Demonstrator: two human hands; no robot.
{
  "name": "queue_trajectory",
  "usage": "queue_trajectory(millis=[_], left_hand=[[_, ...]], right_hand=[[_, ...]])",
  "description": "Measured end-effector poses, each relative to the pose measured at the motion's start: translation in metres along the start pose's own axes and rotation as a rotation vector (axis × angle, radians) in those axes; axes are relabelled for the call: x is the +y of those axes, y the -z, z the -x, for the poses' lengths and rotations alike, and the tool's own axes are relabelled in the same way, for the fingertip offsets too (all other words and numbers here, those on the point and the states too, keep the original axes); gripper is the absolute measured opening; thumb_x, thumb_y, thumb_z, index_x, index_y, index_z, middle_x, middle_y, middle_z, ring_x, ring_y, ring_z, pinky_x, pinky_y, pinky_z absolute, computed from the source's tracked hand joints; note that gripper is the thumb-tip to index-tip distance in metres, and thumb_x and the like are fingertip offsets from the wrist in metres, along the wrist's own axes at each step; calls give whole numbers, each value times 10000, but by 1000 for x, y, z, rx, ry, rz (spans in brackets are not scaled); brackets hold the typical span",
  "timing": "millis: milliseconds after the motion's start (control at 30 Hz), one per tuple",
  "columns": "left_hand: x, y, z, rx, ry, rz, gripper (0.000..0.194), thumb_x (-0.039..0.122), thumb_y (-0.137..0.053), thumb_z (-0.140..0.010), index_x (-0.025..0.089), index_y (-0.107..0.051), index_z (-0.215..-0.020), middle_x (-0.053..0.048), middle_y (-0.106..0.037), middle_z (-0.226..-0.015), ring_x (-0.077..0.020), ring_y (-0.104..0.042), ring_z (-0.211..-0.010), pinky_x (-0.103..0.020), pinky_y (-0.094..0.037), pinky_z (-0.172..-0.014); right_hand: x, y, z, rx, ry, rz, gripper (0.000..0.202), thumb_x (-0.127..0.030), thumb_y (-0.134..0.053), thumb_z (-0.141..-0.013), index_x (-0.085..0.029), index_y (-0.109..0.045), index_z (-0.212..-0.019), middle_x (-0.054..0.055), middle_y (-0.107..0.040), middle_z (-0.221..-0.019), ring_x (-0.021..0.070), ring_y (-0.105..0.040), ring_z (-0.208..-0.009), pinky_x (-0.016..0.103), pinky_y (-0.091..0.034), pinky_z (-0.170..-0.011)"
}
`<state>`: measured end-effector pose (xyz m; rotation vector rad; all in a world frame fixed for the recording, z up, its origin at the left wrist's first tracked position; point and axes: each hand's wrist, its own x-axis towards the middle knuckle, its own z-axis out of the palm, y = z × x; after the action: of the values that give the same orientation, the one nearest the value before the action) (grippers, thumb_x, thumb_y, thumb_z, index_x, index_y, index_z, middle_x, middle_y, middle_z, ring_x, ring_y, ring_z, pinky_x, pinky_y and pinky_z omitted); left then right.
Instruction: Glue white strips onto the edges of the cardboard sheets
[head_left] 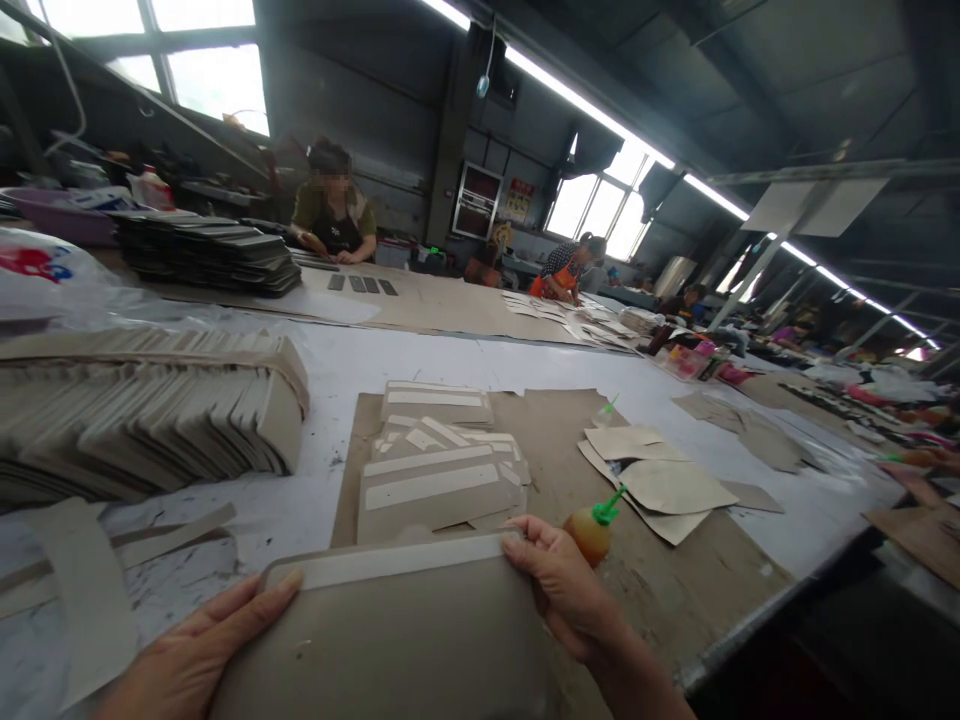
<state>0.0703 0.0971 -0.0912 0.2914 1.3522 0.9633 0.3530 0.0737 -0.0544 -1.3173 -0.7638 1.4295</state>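
Between my two hands is a grey-beige flat panel (397, 630) with rounded corners and a white strip along its far edge. My left hand (217, 640) grips the panel's left corner, thumb on top. At the right corner, my right hand (562, 580) pinches the edge between thumb and fingers. Just beyond the right hand stands a round bottle (587, 535) of amber liquid with a green nozzle. Past the held panel, similar panels with white strips (431, 485) lie overlapped on a brown sheet (645, 590).
A banded row of grey pieces (150, 410) stands at left, with loose strips (82, 590) in front. Cream pieces (667, 485) lie at right near a second green-tipped bottle (606, 411). A dark stack (206, 250) sits farther back. People (334, 215) work across the table.
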Motion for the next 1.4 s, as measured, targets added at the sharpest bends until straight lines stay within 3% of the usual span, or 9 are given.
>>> queue_trajectory(millis=[133, 233, 367, 533, 633, 767, 933, 1200, 1400], left_hand=[[38, -39, -14, -181, -70, 32, 575, 352, -892, -417, 208, -635, -912, -61, -706, -818, -265, -656, -639, -346, -558, -519], [64, -72, -27, -215, -187, 0, 253, 240, -710, -659, 161, -629, -885, -56, -686, -751, -201, -628, -589, -280, -528, -517], [80, -101, -58, -304, -252, -72, 62, 131, -599, -749, 115, -632, -798, -67, -672, -740, -177, -621, -642, -263, -524, -629], [76, -80, -92, -198, -339, -183, 232, 43, -634, -774, 102, -607, -997, -47, -656, -952, -157, -612, -877, -312, -475, -849], [71, -46, -94, -121, -365, -236, 338, 41, -654, -771, 123, -594, -1093, -31, -643, -990, -156, -595, -900, -319, -451, -871], [63, -19, -88, -161, -266, -280, 115, 78, -584, -850, 104, -623, -954, -12, -626, -822, -122, -577, -691, -265, -472, -666], [61, -30, -88, -150, -253, -216, 42, 97, -542, -889, 104, -578, -870, 11, -571, -746, -96, -550, -622, -212, -461, -551], [65, -56, -96, -58, -330, -158, 144, 151, -570, -889, 112, -538, -754, 36, -518, -668, -72, -482, -537, -183, -403, -479], [68, -62, -117, -57, -366, -173, 83, 124, -556, -877, 111, -569, -796, 25, -550, -681, -88, -513, -570, -200, -416, -518]], right_hand=[[-29, -4, -44, 89, 132, 114, 491, -425, -766, -527, -146, -566, -878, -22, -584, -681, 106, -492, -579, 213, -379, -541], [-45, -3, -86, 152, 233, 224, 414, -388, -672, -575, -147, -592, -902, -21, -585, -667, 120, -490, -578, 222, -372, -534], [-50, 5, -139, 266, 285, 464, 395, -320, -597, -645, -129, -620, -990, 32, -635, -753, 171, -554, -664, 261, -409, -598], [-27, 8, -148, 380, 342, 777, 507, -268, -559, -747, -87, -539, -1220, 182, -592, -1191, 271, -529, -1135, 368, -361, -980], [-7, 5, -112, 262, 367, 888, 391, -330, -525, -808, -133, -606, -1136, 143, -641, -1130, 256, -582, -1064, 366, -400, -952], [20, 2, -60, 120, 357, 973, 272, -396, -521, -825, -199, -672, -937, 74, -701, -957, 240, -633, -886, 350, -457, -808], [33, 1, -49, 132, 366, 1050, 250, -367, -480, -852, -200, -664, -879, 70, -703, -901, 244, -630, -864, 352, -443, -789], [18, -19, -117, 236, 442, 1135, 193, -215, -482, -846, -180, -642, -947, 94, -678, -933, 229, -611, -900, 314, -428, -817], [25, -23, -145, 323, 397, 1166, 249, -257, -639, -761, -167, -624, -993, 118, -639, -985, 272, -592, -909, 337, -413, -780]])
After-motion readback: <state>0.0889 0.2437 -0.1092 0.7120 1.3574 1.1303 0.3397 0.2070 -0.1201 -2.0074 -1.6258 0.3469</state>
